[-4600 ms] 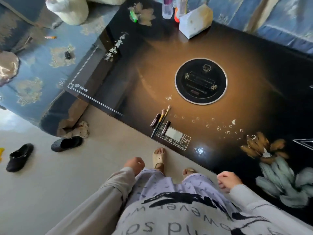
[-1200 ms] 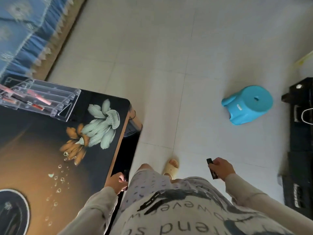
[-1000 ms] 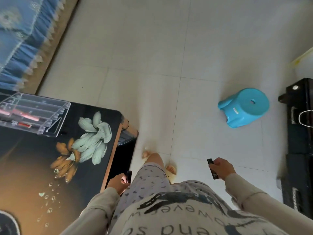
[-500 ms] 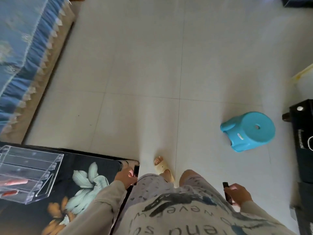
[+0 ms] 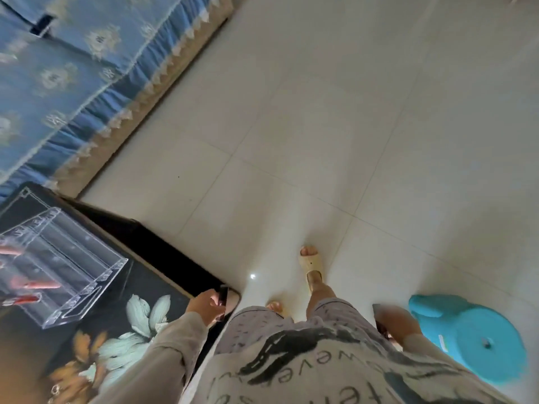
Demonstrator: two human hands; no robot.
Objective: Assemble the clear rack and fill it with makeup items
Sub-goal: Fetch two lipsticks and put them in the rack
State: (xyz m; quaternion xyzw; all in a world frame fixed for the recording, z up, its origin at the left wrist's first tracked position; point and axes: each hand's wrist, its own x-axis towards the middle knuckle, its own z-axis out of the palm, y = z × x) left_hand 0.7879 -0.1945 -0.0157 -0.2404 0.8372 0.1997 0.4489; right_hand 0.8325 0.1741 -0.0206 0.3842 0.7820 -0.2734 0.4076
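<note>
The clear rack stands on the black table at the left, with a few pink and red makeup sticks lying in its tiers. My left hand hovers at the table's near corner, closed around a small dark makeup tube. My right hand hangs by my hip, blurred, with a dark slim item partly hidden in it. Both hands are well apart from the rack.
A turquoise plastic stool stands on the pale tiled floor just right of my right hand. A sofa with a blue patterned cover runs along the upper left. My feet in beige slippers are on the tiles beside the table corner.
The view has swung around the table's corner: the rack now sits closer at the left and the stool has slid to the lower right. Both hands still hold dark items picked up since the earliest frame.
</note>
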